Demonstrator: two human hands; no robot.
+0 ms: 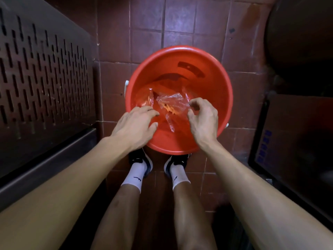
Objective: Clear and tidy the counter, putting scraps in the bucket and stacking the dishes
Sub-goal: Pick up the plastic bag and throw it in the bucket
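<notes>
Right hand (202,120): your fingertips pinch the clear plastic wrapper (172,105) at its edge.
Left hand (137,123): your fingers are spread, holding nothing, over the near rim.
Red bucket (223,83): on the tiled floor (147,42), just ahead of your feet.

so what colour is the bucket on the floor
Bright orange-red, the bucket shows clearest in the head view, standing on dark red floor tiles.

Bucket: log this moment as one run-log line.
phase: scraps into bucket | bucket: red, on floor tiles | plastic wrap: pinched by right hand | left hand: open over rim, empty
</notes>
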